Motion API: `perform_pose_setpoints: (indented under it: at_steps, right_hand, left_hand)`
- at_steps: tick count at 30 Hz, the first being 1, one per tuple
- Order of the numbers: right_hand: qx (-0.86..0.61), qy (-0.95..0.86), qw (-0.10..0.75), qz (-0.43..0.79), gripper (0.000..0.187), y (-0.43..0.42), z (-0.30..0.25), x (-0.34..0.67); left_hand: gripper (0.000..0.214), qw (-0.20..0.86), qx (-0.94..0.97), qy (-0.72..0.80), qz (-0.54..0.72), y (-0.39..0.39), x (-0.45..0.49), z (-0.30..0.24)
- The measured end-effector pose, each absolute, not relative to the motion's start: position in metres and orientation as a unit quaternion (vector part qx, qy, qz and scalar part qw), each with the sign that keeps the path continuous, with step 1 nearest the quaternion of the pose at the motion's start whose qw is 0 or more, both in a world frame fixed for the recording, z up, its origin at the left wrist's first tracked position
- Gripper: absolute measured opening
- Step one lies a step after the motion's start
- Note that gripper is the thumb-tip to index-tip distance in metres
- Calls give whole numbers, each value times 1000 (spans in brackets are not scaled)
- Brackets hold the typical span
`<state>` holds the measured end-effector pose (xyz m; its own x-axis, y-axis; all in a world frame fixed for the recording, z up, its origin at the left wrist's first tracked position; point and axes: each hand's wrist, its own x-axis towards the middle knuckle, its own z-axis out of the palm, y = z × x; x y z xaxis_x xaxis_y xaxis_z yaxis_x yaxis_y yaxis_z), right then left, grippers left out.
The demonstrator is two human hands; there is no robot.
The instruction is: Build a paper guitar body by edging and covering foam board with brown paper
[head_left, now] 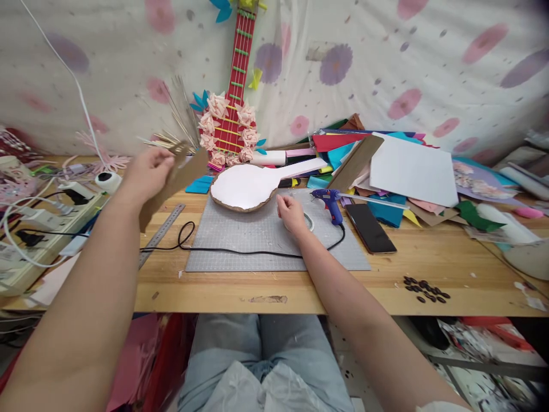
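My left hand (pixel 152 171) is raised over the left part of the table, its fingers pinched on a piece of brown cardboard (pixel 189 174) that hangs beside it. Over the grey cutting mat (pixel 240 234), my right hand (pixel 292 213) has its fingers curled in; what they hold, if anything, is hidden. A ring-shaped tape roll (pixel 309 222) shows partly behind that hand. Just beyond lies a white guitar-shaped cutout (pixel 246 186) with a rough brown rim, its neck pointing right. A blue glue gun (pixel 330 203) with a clear glue stick rests on the mat's right side.
A black cord (pixel 240 252) crosses the mat. Left are a steel ruler (pixel 165 229) and a power strip (pixel 26 269). A phone (pixel 371 228), dark beads (pixel 424 289) and stacked coloured paper (pixel 412 169) lie right. A red decorated guitar (pixel 231 123) leans at the back.
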<state>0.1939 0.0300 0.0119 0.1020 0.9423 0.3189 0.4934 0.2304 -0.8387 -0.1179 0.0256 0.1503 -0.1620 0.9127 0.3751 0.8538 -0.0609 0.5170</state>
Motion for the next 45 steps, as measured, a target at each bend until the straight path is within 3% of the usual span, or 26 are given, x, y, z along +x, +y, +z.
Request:
perform_pose_setpoints:
  at_steps: [2, 5, 7, 10, 13, 16, 19, 23, 26, 31, 38, 45]
  right_hand:
    - [-554, -606, 515, 249, 35, 34, 17, 195]
    - [-507, -597, 563, 264, 25, 36, 30, 191]
    - [-449, -625, 572, 285, 24, 31, 44, 185]
    - [-334, -688, 512, 391, 34, 17, 63, 175]
    - [-279, -683, 398, 545, 41, 5, 71, 171]
    - [-312, -650, 344, 601, 36, 5, 70, 179]
    - [-343, -626, 361, 600, 35, 10, 74, 204]
    - [-334, -580, 423, 611, 36, 16, 93, 249]
    - [-385, -580, 441, 566, 35, 21, 97, 266]
    - [-463, -667, 348, 468, 41, 30, 72, 247]
    - [-464, -749, 295, 368, 45, 38, 57, 198]
    - [-481, -813, 177, 276, 48, 51, 66, 167]
  left_hand:
    - [31, 134, 718, 633, 255, 24, -105, 144]
    - [17, 139, 780, 592, 151, 17, -74, 133]
    - [16, 211, 802, 545, 123, 10, -50, 129]
    - [19, 329, 828, 444, 97, 2, -17, 128]
    - [18, 353, 826, 413, 151, 0, 2, 125]
    - [19, 338, 804, 435, 223, 4, 7, 113]
    - [27, 302, 807, 439, 254, 11, 3, 94]
    - [33, 184, 876, 405, 188, 13, -9, 69]
    - [26, 95, 916, 359, 152, 10, -20, 59]
    - [17, 11, 927, 343, 153, 0, -48, 52]
    - [23, -13, 913, 402, 75, -1, -94, 46]
    - [11, -129, 755, 639, 69, 26, -135, 71]
